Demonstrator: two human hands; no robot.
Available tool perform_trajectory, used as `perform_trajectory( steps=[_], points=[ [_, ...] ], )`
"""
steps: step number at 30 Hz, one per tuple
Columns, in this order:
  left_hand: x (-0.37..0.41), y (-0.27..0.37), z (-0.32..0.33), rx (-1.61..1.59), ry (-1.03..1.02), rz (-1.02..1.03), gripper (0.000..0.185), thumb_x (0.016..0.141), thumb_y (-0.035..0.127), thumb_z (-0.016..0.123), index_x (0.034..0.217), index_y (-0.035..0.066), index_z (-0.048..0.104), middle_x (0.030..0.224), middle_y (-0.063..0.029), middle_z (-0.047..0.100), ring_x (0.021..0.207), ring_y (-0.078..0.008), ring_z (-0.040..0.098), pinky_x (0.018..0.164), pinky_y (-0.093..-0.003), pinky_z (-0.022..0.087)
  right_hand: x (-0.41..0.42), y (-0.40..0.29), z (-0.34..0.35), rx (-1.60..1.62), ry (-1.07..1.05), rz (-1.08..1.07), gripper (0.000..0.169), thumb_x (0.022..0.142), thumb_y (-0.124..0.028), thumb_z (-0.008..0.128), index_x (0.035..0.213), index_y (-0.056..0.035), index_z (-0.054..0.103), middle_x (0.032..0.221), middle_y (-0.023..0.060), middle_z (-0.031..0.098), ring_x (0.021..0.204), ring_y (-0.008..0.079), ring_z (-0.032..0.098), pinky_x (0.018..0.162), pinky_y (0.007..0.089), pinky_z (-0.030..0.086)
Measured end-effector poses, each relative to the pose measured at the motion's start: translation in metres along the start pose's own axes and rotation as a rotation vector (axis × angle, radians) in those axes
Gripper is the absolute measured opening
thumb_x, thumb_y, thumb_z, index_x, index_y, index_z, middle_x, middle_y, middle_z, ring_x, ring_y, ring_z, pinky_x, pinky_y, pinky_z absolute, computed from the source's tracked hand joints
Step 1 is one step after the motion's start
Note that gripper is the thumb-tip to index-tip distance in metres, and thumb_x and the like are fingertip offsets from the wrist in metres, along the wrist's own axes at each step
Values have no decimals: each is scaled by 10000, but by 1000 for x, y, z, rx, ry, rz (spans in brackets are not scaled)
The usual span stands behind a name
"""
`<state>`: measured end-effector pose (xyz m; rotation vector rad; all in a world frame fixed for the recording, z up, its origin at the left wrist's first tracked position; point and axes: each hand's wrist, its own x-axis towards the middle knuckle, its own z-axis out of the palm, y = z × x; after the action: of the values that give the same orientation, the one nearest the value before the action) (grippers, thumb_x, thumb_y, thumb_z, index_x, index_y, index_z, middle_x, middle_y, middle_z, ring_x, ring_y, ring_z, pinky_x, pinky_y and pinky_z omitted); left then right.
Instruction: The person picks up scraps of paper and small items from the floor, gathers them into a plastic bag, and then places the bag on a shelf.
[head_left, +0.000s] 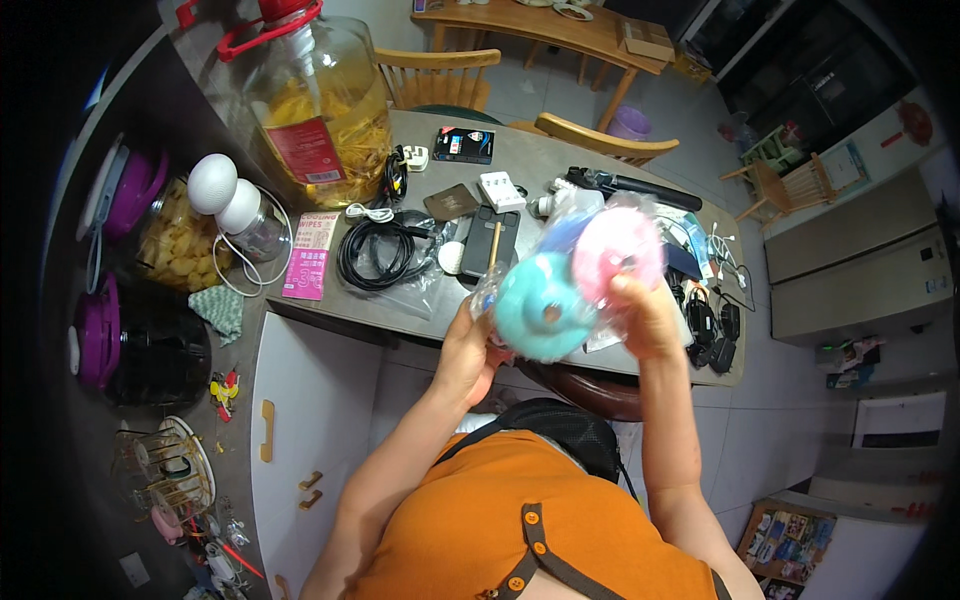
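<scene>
In front of my body I hold up a clear plastic bag with round pieces in it. One is a turquoise disc (525, 322) with a hole near its middle, another a pink disc (619, 244), also holed. Something blue (566, 234) shows behind them. My left hand (466, 356) grips the bag's left end, by the turquoise disc, and a thin wooden stick (496, 241) projects above that hand. On the other side, my right hand (649, 319) pinches the bag at the pink disc, thumb on top. Glare on the plastic hides the exact shape of the pieces.
Behind the bag, the grey counter (420, 127) carries a coiled black cable (379, 255), a dark phone-like case (487, 251), a pink wipes packet (311, 255) and black power adapters (712, 330). A large glass jar (319, 97) stands back left. A brown chair (592, 390) is below the counter's near edge.
</scene>
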<state>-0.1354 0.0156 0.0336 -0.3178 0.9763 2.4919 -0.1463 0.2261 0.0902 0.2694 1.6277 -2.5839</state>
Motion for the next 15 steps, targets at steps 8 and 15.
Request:
perform_trajectory(
  steps=[8, 15],
  points=[
    [-15, -7, -10, -46, -217, 14, 516, 881, 207, 588, 1331, 65, 378, 1232, -81, 506, 1149, -209, 497, 953, -378, 441, -19, 49, 2, -107, 10, 63, 543, 744, -138, 734, 1215, -10, 495, 1068, 58, 598, 959, 154, 570, 851, 294, 451],
    [-12, -12, -16, 49, -169, 50, 631, 749, -47, 665, 1302, 66, 382, 1090, -66, 560, 946, -157, 589, 821, -301, 513, -33, 47, -1, -112, -11, 93, 456, 776, -164, 715, 1167, -2, 545, 1072, 70, 613, 961, 152, 582, 827, 295, 468]
  ],
)
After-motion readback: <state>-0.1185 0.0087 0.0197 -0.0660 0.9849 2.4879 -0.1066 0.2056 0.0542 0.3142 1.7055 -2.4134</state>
